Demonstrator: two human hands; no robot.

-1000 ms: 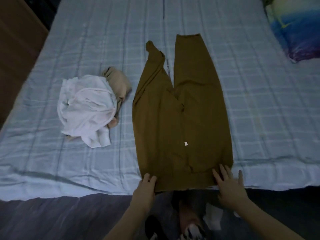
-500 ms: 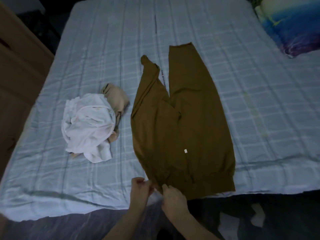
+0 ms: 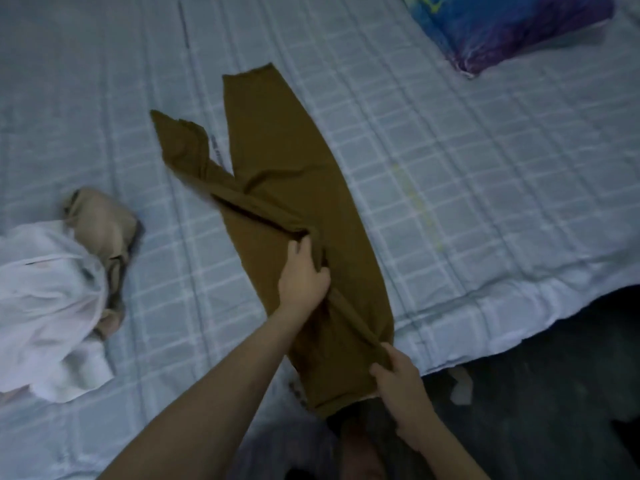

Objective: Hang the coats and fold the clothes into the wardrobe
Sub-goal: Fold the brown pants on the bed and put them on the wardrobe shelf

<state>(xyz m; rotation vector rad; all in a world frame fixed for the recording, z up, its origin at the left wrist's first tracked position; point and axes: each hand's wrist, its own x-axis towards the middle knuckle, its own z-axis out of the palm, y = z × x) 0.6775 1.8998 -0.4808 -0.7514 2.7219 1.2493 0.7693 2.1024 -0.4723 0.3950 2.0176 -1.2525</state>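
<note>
Olive-brown trousers (image 3: 284, 174) lie lengthwise on the pale blue checked bed (image 3: 450, 202), waist end towards me. Their left half is lifted and drawn over the right half, so the left leg trails slantwise. My left hand (image 3: 302, 271) grips a bunched fold of the cloth near the middle of the trousers. My right hand (image 3: 398, 379) pinches the folded edge at the waist, at the bed's near edge.
A crumpled white garment (image 3: 48, 306) lies at the left on the bed, with a beige garment (image 3: 100, 223) partly under it. A blue and purple pillow (image 3: 512, 26) sits at the far right. Dark floor (image 3: 554, 393) shows below the bed's near edge.
Both hands left the waistband corners, met at its left corner, then carried the trousers' left half over to the right. My view swung closer and leftward.
</note>
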